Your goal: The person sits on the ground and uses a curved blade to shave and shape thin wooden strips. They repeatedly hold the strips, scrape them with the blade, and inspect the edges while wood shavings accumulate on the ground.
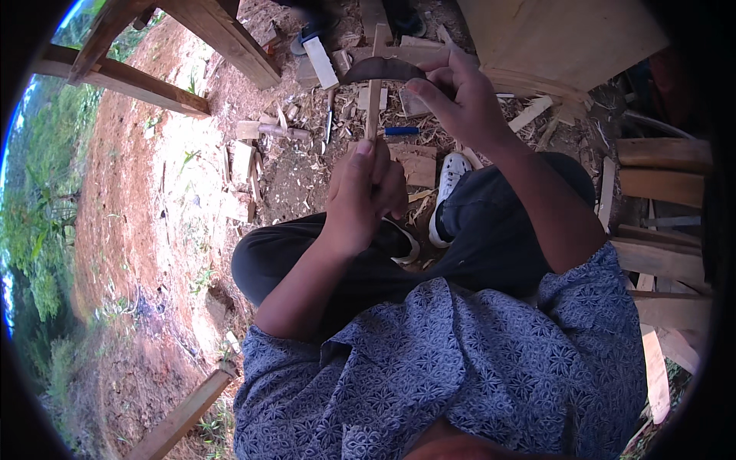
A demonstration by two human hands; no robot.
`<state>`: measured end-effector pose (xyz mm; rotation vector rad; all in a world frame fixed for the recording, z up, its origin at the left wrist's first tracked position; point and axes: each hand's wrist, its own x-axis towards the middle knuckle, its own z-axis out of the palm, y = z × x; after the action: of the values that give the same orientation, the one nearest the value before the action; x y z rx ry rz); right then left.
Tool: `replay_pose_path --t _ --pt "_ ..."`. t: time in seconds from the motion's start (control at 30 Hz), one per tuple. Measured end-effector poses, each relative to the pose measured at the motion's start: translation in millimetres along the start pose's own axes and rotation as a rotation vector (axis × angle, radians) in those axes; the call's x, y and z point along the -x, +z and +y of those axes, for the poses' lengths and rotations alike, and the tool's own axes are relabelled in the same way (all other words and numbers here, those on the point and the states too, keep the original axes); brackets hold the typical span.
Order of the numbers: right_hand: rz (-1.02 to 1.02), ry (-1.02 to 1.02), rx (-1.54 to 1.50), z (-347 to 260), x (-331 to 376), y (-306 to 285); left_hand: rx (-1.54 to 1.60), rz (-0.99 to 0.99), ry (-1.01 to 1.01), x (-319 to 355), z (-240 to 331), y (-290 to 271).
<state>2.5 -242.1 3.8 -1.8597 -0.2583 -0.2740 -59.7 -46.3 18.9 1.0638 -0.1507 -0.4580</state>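
Over chip-strewn ground (pixel 299 170), your left hand (pixel 359 190) clasps the lower end of a slim wooden stick (pixel 373 113), fingers wrapped around it; your right hand (pixel 466 100) has its fingers gripping one end of a dark curved blade (pixel 383 70) crossing the stick's upper part.

Bare earth (pixel 295 178) carries everything here, reddish and sunlit at the left, darker and shaded around the centre. Pale shavings (pixel 307 205) and chips litter it. A knife (pixel 330 123) lies with its handle away from the person and its blade toward them. To its left lie a short round stick (pixel 285 132) and a pale block (pixel 248 129); whether they are joined is unclear. More offcuts (pixel 243 162) lie nearer the person. Right of the knife lies a blue rod (pixel 401 131), just beyond a wide block (pixel 414 165). A white shoe (pixel 452 172) rests nearby.
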Motion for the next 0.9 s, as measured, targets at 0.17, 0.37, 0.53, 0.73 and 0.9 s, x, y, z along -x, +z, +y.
replay_pose_path --t 0.17,0.37,0.53,0.73,0.9 --pt "0.077 -0.027 0.059 17 -17 -16 0.094 -0.002 -0.090 -7 8 0" --pt "0.540 0.098 -0.186 25 -62 -98 0.126 -0.154 -0.033 17 24 2" --pt "0.309 0.151 -0.216 -5 -33 -63 0.037 -0.035 0.003 -4 9 -11" --pt "-0.173 0.068 -0.206 -27 16 6 -0.208 0.104 0.021 -4 6 -13" --pt "-0.248 -0.024 -0.125 -25 31 15 -0.265 0.115 0.024 -5 -6 -13"
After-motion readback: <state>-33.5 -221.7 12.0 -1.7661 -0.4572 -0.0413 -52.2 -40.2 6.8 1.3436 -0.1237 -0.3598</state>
